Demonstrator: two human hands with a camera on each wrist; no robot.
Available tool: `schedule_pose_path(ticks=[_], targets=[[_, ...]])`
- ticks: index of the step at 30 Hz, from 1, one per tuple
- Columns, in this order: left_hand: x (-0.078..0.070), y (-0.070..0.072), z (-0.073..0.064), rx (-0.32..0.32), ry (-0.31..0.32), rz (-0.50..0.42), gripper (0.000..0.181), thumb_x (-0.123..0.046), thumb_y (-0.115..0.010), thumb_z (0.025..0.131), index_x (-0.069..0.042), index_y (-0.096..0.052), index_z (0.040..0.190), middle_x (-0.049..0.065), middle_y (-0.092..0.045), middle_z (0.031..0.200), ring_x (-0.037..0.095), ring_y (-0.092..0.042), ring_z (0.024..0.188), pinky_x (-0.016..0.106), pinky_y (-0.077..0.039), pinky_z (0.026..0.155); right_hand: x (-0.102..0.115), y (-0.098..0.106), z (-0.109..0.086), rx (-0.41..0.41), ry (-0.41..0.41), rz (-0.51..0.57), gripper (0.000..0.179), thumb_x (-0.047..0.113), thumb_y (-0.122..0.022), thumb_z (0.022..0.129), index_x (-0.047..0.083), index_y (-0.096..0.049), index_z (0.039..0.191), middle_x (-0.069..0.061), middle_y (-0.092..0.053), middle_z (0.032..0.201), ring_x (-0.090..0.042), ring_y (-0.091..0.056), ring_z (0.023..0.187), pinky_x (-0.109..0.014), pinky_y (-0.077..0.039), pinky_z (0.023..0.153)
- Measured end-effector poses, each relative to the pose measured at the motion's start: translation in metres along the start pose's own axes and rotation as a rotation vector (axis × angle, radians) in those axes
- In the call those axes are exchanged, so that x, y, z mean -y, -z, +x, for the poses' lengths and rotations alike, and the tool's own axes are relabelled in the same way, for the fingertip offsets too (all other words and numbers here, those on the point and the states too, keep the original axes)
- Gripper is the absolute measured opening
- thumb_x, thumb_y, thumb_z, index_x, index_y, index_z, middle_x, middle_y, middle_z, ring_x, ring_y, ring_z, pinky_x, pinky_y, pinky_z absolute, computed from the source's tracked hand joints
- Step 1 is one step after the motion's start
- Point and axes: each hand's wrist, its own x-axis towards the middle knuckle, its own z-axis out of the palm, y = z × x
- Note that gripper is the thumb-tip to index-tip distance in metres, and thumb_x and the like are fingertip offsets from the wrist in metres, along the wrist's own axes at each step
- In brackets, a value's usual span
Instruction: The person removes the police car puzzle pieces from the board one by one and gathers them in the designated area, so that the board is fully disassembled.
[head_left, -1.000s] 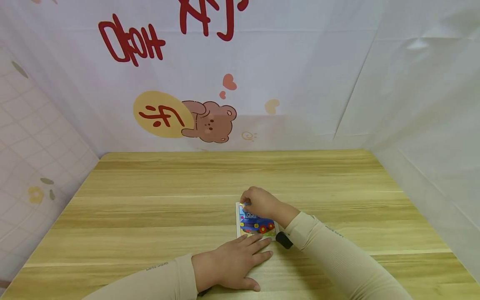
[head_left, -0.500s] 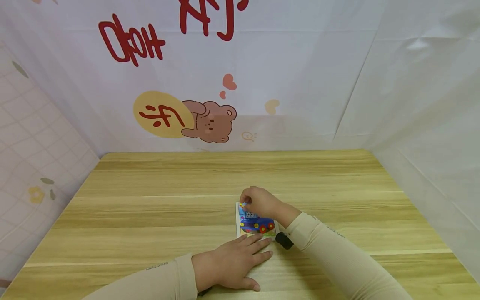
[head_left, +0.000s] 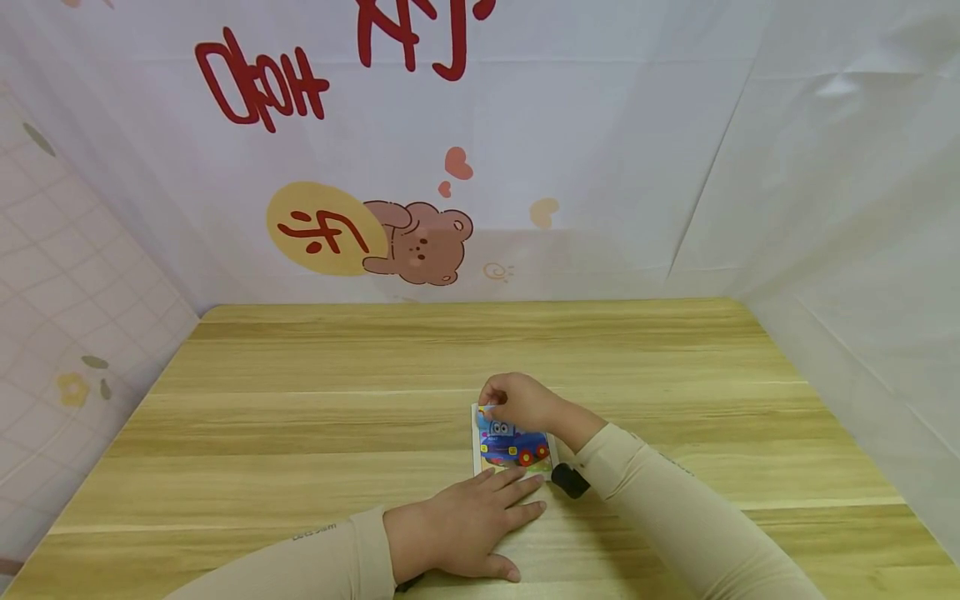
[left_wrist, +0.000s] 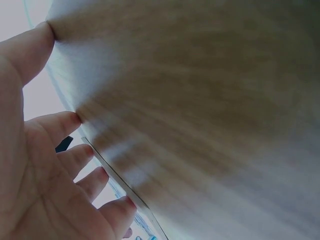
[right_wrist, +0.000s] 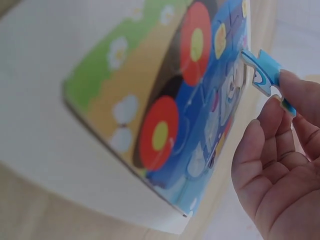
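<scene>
puzzle piece (right_wrist: 268, 69), blue and tilted, is pinched between the thumb and finger of the right hand (head_left: 525, 404) at the far left corner of the puzzle board (head_left: 476, 442); whether it touches the board there i cannot tell. the left hand (head_left: 476, 529) lies flat with fingers spread at the board's near edge, fingertips against it and gripping nothing.

the likeliest trouble, i judge, is the piece meeting its neighbours at a slant: its tilt could make a tab catch and ride up on the seated part of the board. pressing in that state might lift or bend the pieces beside the far left corner. the pinch takes in only a small part of the piece, so it could twist or drop beyond the board. if the left hand's light hold gives, the whole board could slide or turn on the table (head_left: 337, 433).

by count: one board, one piece off it in the fingers, two hands, two beige sleeves (head_left: 682, 508) reaching in from the board's near side, and one table under it. the board's picture shows two red wheels (right_wrist: 160, 135) in the right wrist view; its seated pieces are too blurred to count.
</scene>
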Motion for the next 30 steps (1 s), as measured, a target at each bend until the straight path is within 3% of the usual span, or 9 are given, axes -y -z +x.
schedule_pose_path(ticks=[15, 22, 30], targets=[[0.0, 0.0, 0.001, -0.013, 0.003, 0.006, 0.073, -0.065, -0.046, 0.091, -0.021, -0.039, 0.149, 0.003, -0.029, 0.157, 0.023, -0.027, 0.144, 0.034, -0.031, 0.112, -0.012, 0.021, -0.01, -0.068, -0.008, 0.163, 0.005, 0.007, -0.063, 0.092, 0.004, -0.064, 0.096, -0.003, -0.057, 0.084, -0.016, -0.049, 0.077, -0.028, -0.044, 0.069], [0.0, 0.0, 0.002, 0.016, 0.005, -0.014, 0.073, -0.065, -0.045, 0.091, -0.021, -0.038, 0.15, 0.002, -0.028, 0.157, 0.023, -0.024, 0.144, 0.033, -0.029, 0.113, -0.029, 0.032, -0.016, -0.115, -0.043, 0.191, 0.008, 0.008, -0.065, 0.091, 0.003, -0.066, 0.097, -0.003, -0.059, 0.086, -0.017, -0.05, 0.079, -0.029, -0.044, 0.071], [0.0, 0.0, 0.001, 0.002, 0.013, -0.021, 0.073, -0.065, -0.046, 0.091, -0.021, -0.038, 0.149, 0.002, -0.028, 0.157, 0.023, -0.025, 0.144, 0.034, -0.03, 0.112, -0.045, 0.041, -0.025, -0.146, -0.088, 0.191, 0.01, 0.008, -0.065, 0.091, 0.002, -0.067, 0.098, -0.004, -0.06, 0.087, -0.018, -0.052, 0.082, -0.028, -0.045, 0.074]])
